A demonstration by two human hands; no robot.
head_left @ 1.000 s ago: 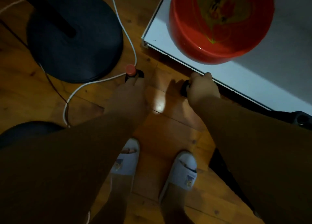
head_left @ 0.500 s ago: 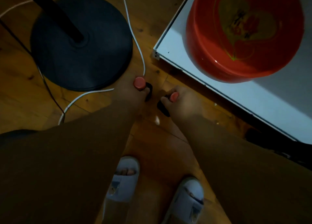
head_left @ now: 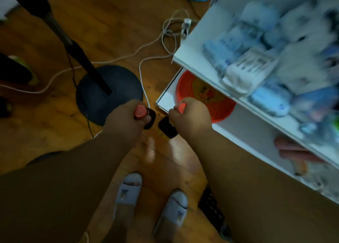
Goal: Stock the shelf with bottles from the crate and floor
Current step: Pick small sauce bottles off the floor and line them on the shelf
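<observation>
My left hand (head_left: 124,121) grips a dark bottle with a red cap (head_left: 140,111) by its neck, above the wooden floor. My right hand (head_left: 190,116) grips a second dark bottle (head_left: 167,127) with a red cap, just right of the first. Both bottles hang close together, apart by a small gap, in front of the white shelf unit (head_left: 194,46). The dark crate (head_left: 211,204) shows partly at the lower right, behind my right arm.
A red basin (head_left: 198,90) sits on the bottom shelf. The upper shelf holds blurred blue and white packs (head_left: 247,68). A black stand base (head_left: 108,96) and white cables (head_left: 143,77) lie on the floor to the left. My slippered feet (head_left: 128,191) are below.
Both hands have lifted the bottles off the floor. The view has risen, so the upper shelf with its packs has come into sight.
</observation>
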